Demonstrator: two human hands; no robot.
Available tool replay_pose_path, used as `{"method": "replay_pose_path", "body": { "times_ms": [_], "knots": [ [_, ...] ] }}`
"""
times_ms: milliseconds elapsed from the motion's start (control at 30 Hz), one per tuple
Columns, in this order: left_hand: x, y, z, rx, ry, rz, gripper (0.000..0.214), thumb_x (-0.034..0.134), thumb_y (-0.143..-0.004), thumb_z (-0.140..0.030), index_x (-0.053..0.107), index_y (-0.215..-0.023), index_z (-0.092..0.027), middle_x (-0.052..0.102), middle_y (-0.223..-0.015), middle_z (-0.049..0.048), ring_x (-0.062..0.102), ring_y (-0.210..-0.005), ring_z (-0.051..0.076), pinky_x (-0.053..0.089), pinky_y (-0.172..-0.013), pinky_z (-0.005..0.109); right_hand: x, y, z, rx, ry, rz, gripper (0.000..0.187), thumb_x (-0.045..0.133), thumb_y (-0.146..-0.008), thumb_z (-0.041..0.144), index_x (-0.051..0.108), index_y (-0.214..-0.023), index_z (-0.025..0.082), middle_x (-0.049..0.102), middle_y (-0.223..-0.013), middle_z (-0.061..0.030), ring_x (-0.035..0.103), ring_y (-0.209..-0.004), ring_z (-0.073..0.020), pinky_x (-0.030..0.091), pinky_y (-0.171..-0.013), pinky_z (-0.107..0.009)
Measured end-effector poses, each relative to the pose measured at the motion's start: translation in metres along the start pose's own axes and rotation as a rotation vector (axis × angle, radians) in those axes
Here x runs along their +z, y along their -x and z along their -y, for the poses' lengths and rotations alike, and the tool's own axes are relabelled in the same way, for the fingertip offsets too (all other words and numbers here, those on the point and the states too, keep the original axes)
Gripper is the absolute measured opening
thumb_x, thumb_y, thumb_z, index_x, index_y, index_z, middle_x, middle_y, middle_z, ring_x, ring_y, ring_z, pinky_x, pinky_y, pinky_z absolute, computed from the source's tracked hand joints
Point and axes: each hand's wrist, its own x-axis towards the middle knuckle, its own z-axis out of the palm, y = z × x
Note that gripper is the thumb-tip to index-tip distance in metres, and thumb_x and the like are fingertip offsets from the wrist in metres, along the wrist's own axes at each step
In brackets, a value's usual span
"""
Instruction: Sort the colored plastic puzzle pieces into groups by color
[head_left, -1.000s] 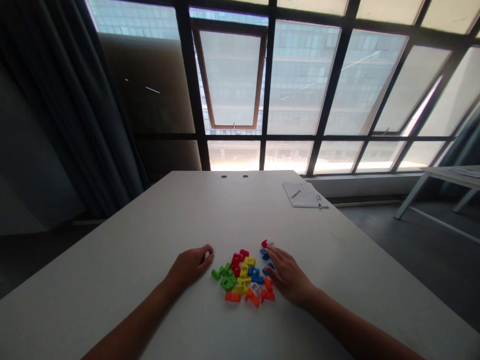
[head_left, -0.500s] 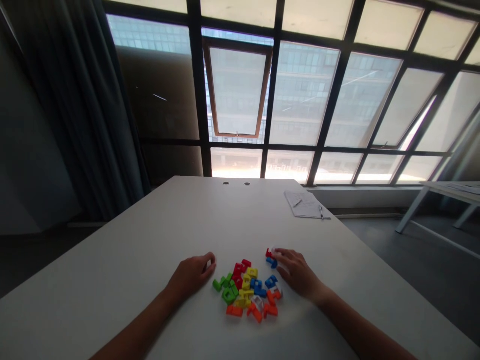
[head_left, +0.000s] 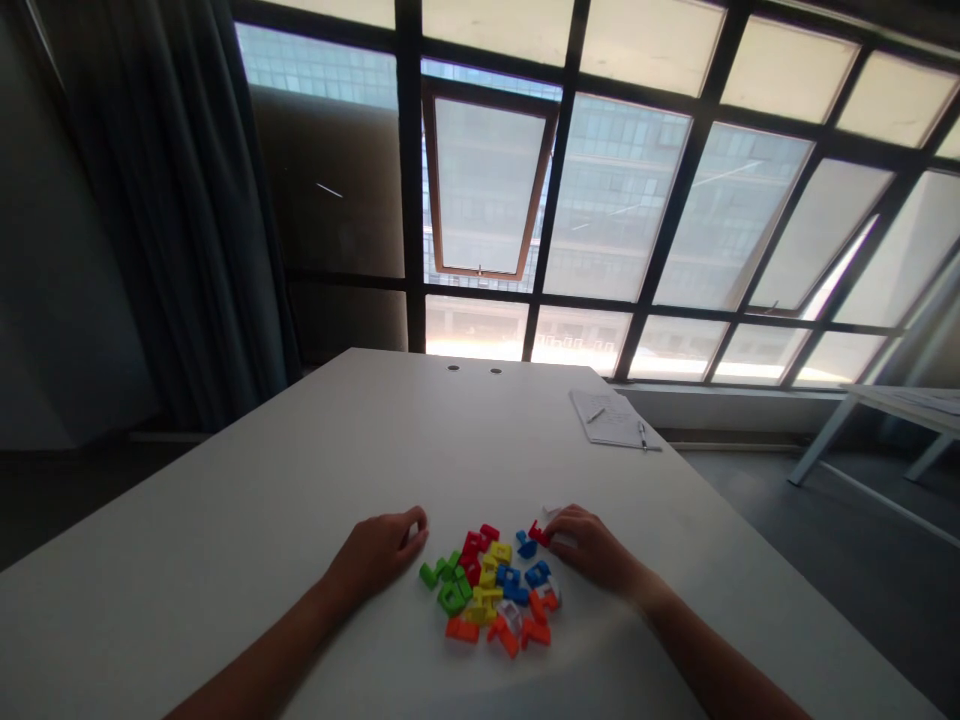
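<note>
A loose heap of small plastic puzzle pieces (head_left: 487,585) in red, yellow, green, blue, orange and clear lies on the white table (head_left: 247,520), between my hands. My left hand (head_left: 379,552) rests at the heap's left side, loosely curled and holding nothing, near a green piece (head_left: 429,574). My right hand (head_left: 592,548) lies at the upper right of the heap. Its fingertips are against a red piece (head_left: 537,533), and a clear piece (head_left: 551,512) lies partly under them. A blue piece (head_left: 526,545) sits just left of the red one.
A sheet of paper (head_left: 611,420) with a pen (head_left: 642,435) lies near the table's far right corner. Past the far edge stands a large gridded window (head_left: 615,200). A second table (head_left: 907,408) stands at the right, and a dark curtain (head_left: 169,200) hangs at the left.
The view has tilted upward, so the table sits lower in the picture. My right hand has drawn back to the right of the heap, and the blue piece now lies left of the red one.
</note>
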Motion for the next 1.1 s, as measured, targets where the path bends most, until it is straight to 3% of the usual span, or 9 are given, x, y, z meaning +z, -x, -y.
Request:
{"method": "replay_pose_path", "body": {
  "times_ms": [200, 333, 500, 633, 733, 833, 900, 1000, 1100],
  "knots": [
    [-0.002, 0.001, -0.001, -0.004, -0.006, 0.012, 0.020, 0.047, -0.097, -0.040, 0.062, -0.097, -0.028, 0.070, -0.080, -0.0018, 0.064, -0.073, 0.016, 0.036, -0.065, 0.025, -0.002, 0.006, -0.027, 0.016, 0.077, -0.113, 0.019, 0.062, -0.096, 0.037, 0.076, -0.093, 0.024, 0.074, -0.100, -0.0064, 0.065, -0.098, -0.0236, 0.048, -0.093, -0.036],
    [-0.003, 0.001, -0.001, -0.003, 0.005, 0.013, 0.020, 0.047, -0.097, -0.040, 0.062, -0.097, -0.028, 0.070, -0.080, -0.0021, 0.064, -0.073, 0.016, 0.035, -0.064, 0.024, -0.005, 0.008, -0.041, 0.059, -0.004, -0.160, 0.023, 0.062, -0.095, 0.041, 0.077, -0.092, 0.023, 0.074, -0.098, -0.0082, 0.066, -0.096, -0.0245, 0.049, -0.089, -0.037],
    [-0.001, 0.000, 0.001, 0.004, 0.012, 0.018, 0.019, 0.047, -0.097, -0.041, 0.062, -0.097, -0.028, 0.070, -0.079, -0.0024, 0.064, -0.073, 0.016, 0.035, -0.065, 0.025, -0.002, 0.001, -0.035, 0.214, -0.310, -0.188, 0.032, 0.066, -0.090, 0.051, 0.076, -0.098, 0.021, 0.073, -0.096, -0.0081, 0.065, -0.088, -0.0231, 0.050, -0.079, -0.034],
    [-0.001, -0.001, 0.001, -0.005, 0.009, 0.022, 0.020, 0.047, -0.097, -0.042, 0.062, -0.097, -0.028, 0.071, -0.081, -0.0022, 0.065, -0.073, 0.017, 0.035, -0.066, 0.025, -0.004, -0.012, -0.017, 0.400, -0.728, -0.126, 0.040, 0.073, -0.082, 0.054, 0.072, -0.098, 0.018, 0.067, -0.080, -0.0026, 0.058, -0.068, -0.0155, 0.047, -0.062, -0.027],
    [-0.001, 0.000, 0.000, -0.009, -0.003, 0.024, 0.021, 0.047, -0.097, -0.043, 0.062, -0.098, -0.028, 0.071, -0.082, -0.0016, 0.065, -0.074, 0.017, 0.035, -0.066, 0.025, -0.011, -0.032, -0.008, 0.500, -0.849, -0.047, 0.039, 0.075, -0.080, 0.052, 0.070, -0.099, 0.018, 0.069, -0.087, -0.0033, 0.053, -0.060, -0.0101, 0.042, -0.054, -0.022],
    [-0.002, 0.000, -0.001, -0.018, -0.006, 0.030, 0.021, 0.047, -0.096, -0.042, 0.062, -0.097, -0.028, 0.071, -0.082, -0.0015, 0.065, -0.074, 0.017, 0.035, -0.065, 0.025, -0.016, -0.067, -0.012, 0.500, -0.604, 0.062, 0.033, 0.068, -0.087, 0.045, 0.072, -0.104, 0.018, 0.073, -0.093, -0.0070, 0.053, -0.057, -0.0096, 0.042, -0.052, -0.022],
    [-0.002, 0.000, -0.002, -0.023, -0.007, 0.035, 0.021, 0.047, -0.097, -0.042, 0.062, -0.097, -0.028, 0.070, -0.081, -0.0016, 0.065, -0.074, 0.017, 0.035, -0.065, 0.025, -0.015, -0.095, -0.020, 0.449, -0.181, 0.091, 0.028, 0.059, -0.092, 0.039, 0.075, -0.106, 0.021, 0.075, -0.090, -0.0065, 0.058, -0.060, -0.0124, 0.046, -0.057, -0.024],
    [-0.002, 0.000, -0.001, -0.024, -0.007, 0.033, 0.021, 0.046, -0.097, -0.042, 0.062, -0.097, -0.028, 0.070, -0.080, -0.0018, 0.065, -0.074, 0.017, 0.036, -0.066, 0.025, -0.009, -0.132, -0.037, 0.431, 0.030, 0.026, 0.016, 0.067, -0.087, 0.029, 0.080, -0.093, 0.022, 0.077, -0.092, -0.0078, 0.067, -0.082, -0.0207, 0.048, -0.074, -0.029],
    [0.000, 0.000, 0.000, -0.023, 0.000, 0.029, 0.020, 0.046, -0.097, -0.042, 0.061, -0.096, -0.028, 0.070, -0.080, -0.0025, 0.065, -0.074, 0.017, 0.036, -0.067, 0.025, 0.000, -0.156, -0.054, 0.445, 0.164, -0.056, 0.017, 0.065, -0.087, 0.024, 0.081, -0.093, 0.024, 0.077, -0.101, -0.0100, 0.067, -0.099, -0.0267, 0.046, -0.085, -0.033]
  ]
}}
